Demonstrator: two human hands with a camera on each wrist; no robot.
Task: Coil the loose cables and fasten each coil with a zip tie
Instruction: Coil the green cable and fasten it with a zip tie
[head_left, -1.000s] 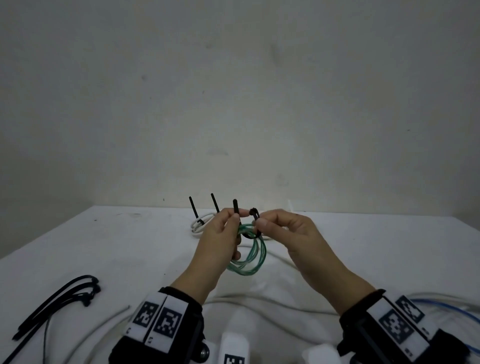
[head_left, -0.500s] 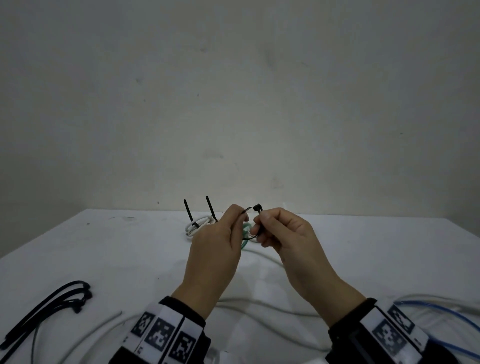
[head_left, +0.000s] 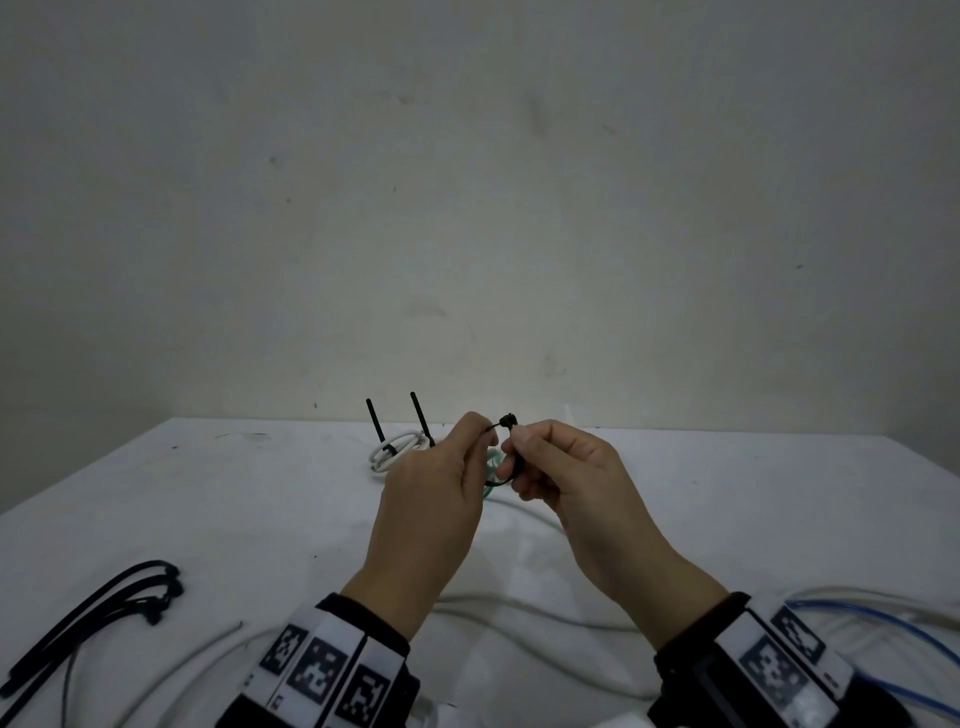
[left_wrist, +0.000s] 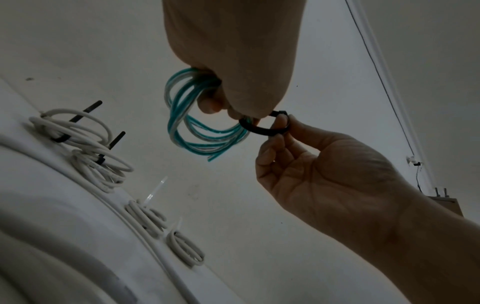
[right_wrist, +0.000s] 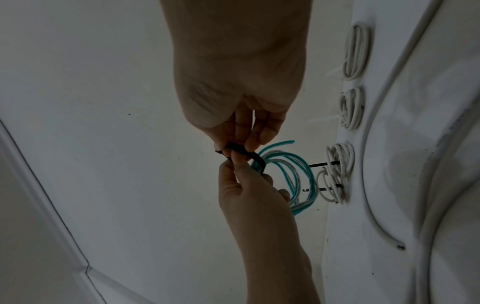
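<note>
A green and white cable coil (left_wrist: 187, 127) hangs from my left hand (left_wrist: 233, 111), whose fingers curl round it. A black zip tie (left_wrist: 262, 130) loops round the coil's strands. My right hand (left_wrist: 279, 131) pinches the loop near its head (head_left: 508, 420); my left thumb and forefinger pinch the tail end right beside it. In the head view both hands (head_left: 485, 441) (head_left: 511, 452) meet above the table and hide most of the coil (head_left: 493, 458). The right wrist view shows my right fingers (right_wrist: 249, 144) on the tie (right_wrist: 242, 152) beside the coil (right_wrist: 288, 174).
Two white coils with upright black tie tails (head_left: 395, 449) lie behind my hands, and more white coils with pale ties (left_wrist: 145, 216) beyond them. Spare black zip ties (head_left: 104, 608) lie front left. Loose white cables (head_left: 519, 613) and a blue cable (head_left: 883, 623) cross the white table (head_left: 208, 493) in front.
The tie's tail, upright in my left hand a second ago, has swung over to the head in my right hand, closing a loop. The coil is now mostly behind my left hand.
</note>
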